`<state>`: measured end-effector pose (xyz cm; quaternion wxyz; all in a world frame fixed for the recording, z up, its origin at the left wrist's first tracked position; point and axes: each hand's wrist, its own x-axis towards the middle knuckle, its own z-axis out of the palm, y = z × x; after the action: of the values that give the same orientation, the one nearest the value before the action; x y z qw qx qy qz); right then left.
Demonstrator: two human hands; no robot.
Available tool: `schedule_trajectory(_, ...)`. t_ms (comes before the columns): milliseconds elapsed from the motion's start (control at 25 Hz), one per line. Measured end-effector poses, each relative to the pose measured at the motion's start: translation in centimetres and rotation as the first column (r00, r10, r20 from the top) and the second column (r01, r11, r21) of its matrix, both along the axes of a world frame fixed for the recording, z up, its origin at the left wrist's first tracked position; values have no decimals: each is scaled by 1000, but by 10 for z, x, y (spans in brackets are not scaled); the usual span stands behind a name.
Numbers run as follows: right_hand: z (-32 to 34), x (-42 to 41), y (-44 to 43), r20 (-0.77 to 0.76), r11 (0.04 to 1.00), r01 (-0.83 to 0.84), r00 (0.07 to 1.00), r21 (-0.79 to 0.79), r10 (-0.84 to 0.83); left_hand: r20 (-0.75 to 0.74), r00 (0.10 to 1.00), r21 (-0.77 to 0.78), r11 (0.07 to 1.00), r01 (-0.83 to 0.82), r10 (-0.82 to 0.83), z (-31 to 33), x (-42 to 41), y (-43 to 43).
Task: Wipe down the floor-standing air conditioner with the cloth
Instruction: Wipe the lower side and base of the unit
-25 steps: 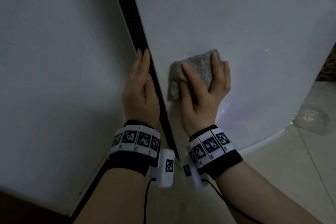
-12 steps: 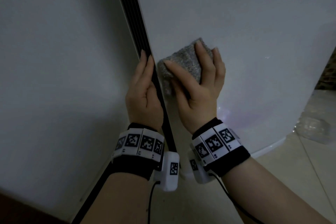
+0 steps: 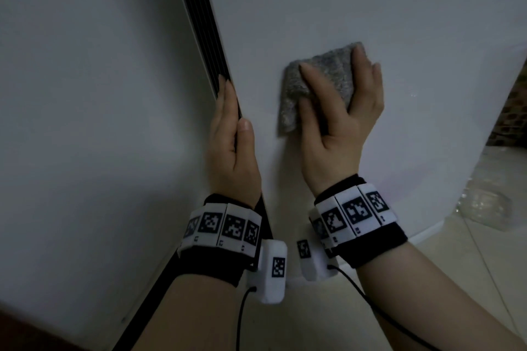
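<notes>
Presses a folded grey cloth (image 3: 322, 80) flat against the curved white front of the air conditioner (image 3: 385, 8) with the right hand (image 3: 339, 137); spreads those fingers (image 3: 361, 65) wide and nearly straight over the cloth, forefinger across its left part, thumb at its lower left, middle finger along its right edge, gripping and pinching nothing; leaves the cloth's top edge showing just above the fingertips and one corner hanging below the thumb; rests the left hand (image 3: 231, 151) on the black slatted strip (image 3: 205, 23) running down the machine's left edge, apart from the right fingers and to their left; lays the left fingers (image 3: 226, 95) straight and close together along that strip, thumb flat on the white panel just right of it, holding nothing; wears a left wristband (image 3: 225, 232) and a right wristband (image 3: 356, 214), black with white blocks bearing square black codes, below both sets of fingers and nearer the camera; carries a white box (image 3: 272, 271) under the left wrist and a second white box (image 3: 313, 263) under the right, each with a thin black cable (image 3: 241, 319) leading toward the bottom of the view; faces a plain pale surface (image 3: 85, 94) left of the left fingers, wall or side panel, cannot tell which; looks down on a pale tiled floor (image 3: 470, 271) down and right of the right fingers, with a crumpled clear plastic lump (image 3: 484, 205) lying there near the machine's base.
</notes>
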<state>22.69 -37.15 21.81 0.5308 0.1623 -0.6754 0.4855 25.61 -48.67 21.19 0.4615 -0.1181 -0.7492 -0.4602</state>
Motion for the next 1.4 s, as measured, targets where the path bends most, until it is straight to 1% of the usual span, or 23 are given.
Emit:
schedule_trajectory(40, 0, 3, -5, 8, 1000, -7, 1000, 9, 7, 8, 1000, -3, 1000, 12, -12, 0, -1, 0)
schedule_trajectory(120, -4, 8, -13, -44, 988, -25, 999, 151, 32, 3, 999, -17, 999, 47, -46, 2, -4, -1)
schedule_trajectory(160, -5, 8, -11, -68, 980, -32, 997, 197, 46, -9, 998, -25, 998, 55, -55, 3, -6, -2)
schedule_trajectory(200, -3, 4, -6, -66, 982, -32, 997, 186, 45, -25, 998, -31, 998, 55, -56, 3, -7, -2)
schedule_trajectory(280, 3, 1, 0, -10, 999, -25, 1000, 46, 25, -39, 997, -33, 998, 58, -60, 4, -9, 1)
schedule_trajectory(320, 5, 2, -1, 13, 1000, -23, 1000, 6, 23, -35, 997, -27, 998, 63, -64, 4, -9, 2)
schedule_trajectory(360, 4, 4, -6, 4, 999, -21, 1000, 39, 21, -25, 997, -17, 997, 72, -72, 4, -9, 3)
schedule_trajectory(440, 0, 6, -11, -71, 981, -32, 996, 190, 46, -14, 995, 4, 995, 103, -103, 3, -9, 3)
schedule_trajectory(480, 1, 3, -7, -89, 977, -30, 995, 212, 50, -19, 996, -1, 996, 92, -92, 3, -10, 2)
schedule_trajectory(520, 2, -2, 1, -76, 986, -19, 997, 168, 33, -31, 998, -17, 998, 61, -61, 4, -10, 1)
schedule_trajectory(600, 8, -9, 16, -3, 999, 6, 1000, -42, -6, -48, 999, -31, 999, 16, -17, 5, -9, 3)
schedule_trajectory(640, 8, -9, 19, 33, 993, 8, 999, -116, -5, -45, 999, -27, 1000, 11, -12, 6, -8, 5)
schedule_trajectory(680, 7, -8, 18, 40, 994, 17, 999, -106, -13, -43, 999, -25, 1000, 12, -13, 8, -8, 7)
schedule_trajectory(760, -1, -8, 19, -24, 997, 23, 999, 69, -21, -47, 999, -32, 999, 8, -9, 12, -10, 11)
schedule_trajectory(800, -3, -11, 24, -56, 992, 20, 998, 126, -13, -53, 999, -44, 999, 0, -3, 14, -11, 13)
schedule_trajectory(840, -2, -15, 32, -62, 993, 22, 998, 116, -14, -60, 998, -54, 998, -10, 6, 16, -11, 17)
schedule_trajectory(960, 5, -18, 39, 34, 988, 30, 999, -149, -26, -53, 998, -53, 998, -46, 43, 20, -9, 30)
schedule_trajectory(1000, 5, -16, 35, 53, 986, 38, 998, -160, -29, -49, 997, -55, 997, -55, 53, 21, -7, 32)
schedule_trajectory(1120, -5, -15, 34, -15, 999, 20, 1000, 27, -20, -73, 994, -110, 990, -84, 76, 25, -6, 37)
schedule_trajectory(1160, -2, -18, 41, -18, 1000, 20, 1000, 21, -20, -81, 992, -122, 987, -101, 92, 28, -6, 39)
schedule_trajectory(1280, 15, -24, 56, 60, 988, 51, 997, -148, -42, -78, 987, -94, 984, -150, 143, 37, -8, 45)
schedule_trajectory(1320, 17, -24, 54, 57, 991, 55, 997, -122, -49, -78, 983, -90, 981, -174, 168, 40, -9, 47)
schedule_trajectory(1400, 15, -22, 54, 3, 999, 40, 999, 22, -40, -79, 971, -99, 967, -234, 226, 43, -11, 54)
